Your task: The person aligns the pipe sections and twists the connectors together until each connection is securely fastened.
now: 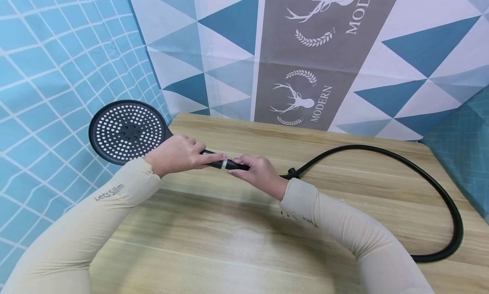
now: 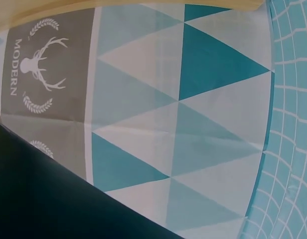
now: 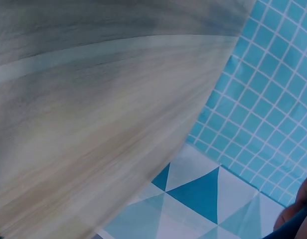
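In the head view a black shower head (image 1: pixel 127 130) with a round, white-dotted face is held tilted at the left. My left hand (image 1: pixel 177 154) grips its handle (image 1: pixel 214 159), index finger stretched along it. With thumb and fingers, my right hand (image 1: pixel 261 173) pinches the black hose end (image 1: pixel 237 164) in line with the handle. A narrow white ring (image 1: pixel 224 163) shows where the two meet. In the left wrist view a large dark shape (image 2: pixel 54 194) fills the lower left corner. Part of my right hand (image 3: pixel 293 211) appears at the right edge of the right wrist view.
The black hose (image 1: pixel 420 171) loops over the right side of the wood-grain table (image 1: pixel 237 243). Near my right wrist a small black fitting (image 1: pixel 292 172) sits by the hose. Behind stands a triangle-patterned backdrop (image 1: pixel 229 43); blue tiled sheeting (image 1: pixel 57 73) borders the left.
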Motion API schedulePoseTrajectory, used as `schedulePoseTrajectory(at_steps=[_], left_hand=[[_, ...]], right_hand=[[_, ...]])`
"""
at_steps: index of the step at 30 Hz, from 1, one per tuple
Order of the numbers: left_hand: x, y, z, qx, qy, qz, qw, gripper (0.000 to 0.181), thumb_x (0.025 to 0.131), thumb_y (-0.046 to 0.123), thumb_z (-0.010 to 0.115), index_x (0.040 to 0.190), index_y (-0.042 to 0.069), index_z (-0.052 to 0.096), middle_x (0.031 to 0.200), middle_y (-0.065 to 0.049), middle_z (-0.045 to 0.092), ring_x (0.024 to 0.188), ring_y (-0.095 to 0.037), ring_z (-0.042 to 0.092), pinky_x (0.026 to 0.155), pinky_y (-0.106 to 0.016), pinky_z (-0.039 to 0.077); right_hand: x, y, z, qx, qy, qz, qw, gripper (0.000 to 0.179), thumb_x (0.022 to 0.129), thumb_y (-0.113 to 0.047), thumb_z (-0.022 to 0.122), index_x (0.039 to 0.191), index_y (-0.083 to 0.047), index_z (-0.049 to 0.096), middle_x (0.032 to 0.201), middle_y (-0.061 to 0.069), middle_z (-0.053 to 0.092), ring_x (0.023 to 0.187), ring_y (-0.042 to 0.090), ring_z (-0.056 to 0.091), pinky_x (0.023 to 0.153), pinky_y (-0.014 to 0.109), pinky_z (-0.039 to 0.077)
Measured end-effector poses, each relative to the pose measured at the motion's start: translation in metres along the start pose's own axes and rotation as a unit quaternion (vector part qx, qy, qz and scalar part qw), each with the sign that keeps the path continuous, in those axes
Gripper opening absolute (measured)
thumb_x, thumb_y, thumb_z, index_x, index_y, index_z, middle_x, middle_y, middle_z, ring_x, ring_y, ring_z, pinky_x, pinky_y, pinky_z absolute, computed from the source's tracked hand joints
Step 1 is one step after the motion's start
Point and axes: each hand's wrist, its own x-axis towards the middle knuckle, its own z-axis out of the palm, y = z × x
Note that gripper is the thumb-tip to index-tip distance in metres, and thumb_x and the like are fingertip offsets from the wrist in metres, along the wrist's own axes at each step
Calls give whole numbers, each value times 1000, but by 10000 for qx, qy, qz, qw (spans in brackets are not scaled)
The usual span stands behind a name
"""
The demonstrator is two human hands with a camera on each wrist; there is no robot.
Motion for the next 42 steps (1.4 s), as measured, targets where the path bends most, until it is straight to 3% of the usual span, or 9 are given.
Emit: schedulePoseTrajectory(at_steps=[6,10,14,18,22,25,28,34,42], left_hand=[[-1,0,-1,121,-88,27,9999,58,71,5,83,122,24,64,59,-3,44,42,-14,36,39,-23,30],[-2,0,0,146,-15,4,9999,56,71,13,84,122,23,64,58,-3,44,42,-14,35,39,-22,28],[-3,-1,1,38,163,-64,9998,56,71,20,84,123,21,63,58,-3,43,41,-12,32,39,-22,26],[-2,-2,0,-33,287,-73,9996,57,71,19,84,124,20,62,57,-2,40,42,-12,29,39,-23,24],[-1,-2,1,16,309,-60,9995,57,71,19,85,124,20,63,57,-3,41,42,-12,30,40,-23,24],[-1,-1,2,85,284,-73,9995,57,70,19,86,124,21,64,57,-3,42,42,-13,30,40,-22,24],[-2,0,3,165,232,-61,9996,58,70,17,85,124,22,64,57,-3,42,42,-13,31,40,-22,24],[-1,0,2,260,86,-44,9996,59,71,10,84,124,23,64,58,-3,42,42,-14,33,41,-22,25],[1,3,1,403,-75,-10,9992,65,70,-4,80,127,23,63,60,-5,43,44,-15,33,42,-22,26]], right_hand=[[8,-7,-2,1155,-245,1110,9868,16,81,4,73,93,11,66,104,28,68,79,21,69,63,23,55],[10,-8,-3,1178,-271,1358,9833,14,82,4,73,91,10,64,105,27,68,72,12,65,60,21,52],[9,-12,-4,-760,-596,674,9930,20,89,-13,71,99,3,63,85,12,70,58,8,54,54,23,45],[8,-10,-3,-3117,-630,-689,9456,25,93,-25,66,99,-1,58,65,-1,56,48,9,49,46,25,43],[8,-4,-3,-3754,-418,-1308,9166,28,100,-30,54,93,-3,55,57,-3,51,41,10,47,39,27,39],[9,-3,-5,-3643,-425,-1352,9204,35,103,-34,42,91,-4,54,56,-3,49,40,10,45,38,27,37],[10,-5,-7,-3377,-622,-1126,9324,29,101,-30,50,89,-4,53,55,-4,47,41,10,44,39,27,36],[16,-12,-12,-2618,-1271,-10,9567,21,97,-23,59,85,-6,52,59,-5,39,47,12,40,47,27,34],[23,-15,-19,-1139,-1785,1206,9699,19,100,-20,54,90,-4,57,65,-3,43,57,11,41,57,24,35]])
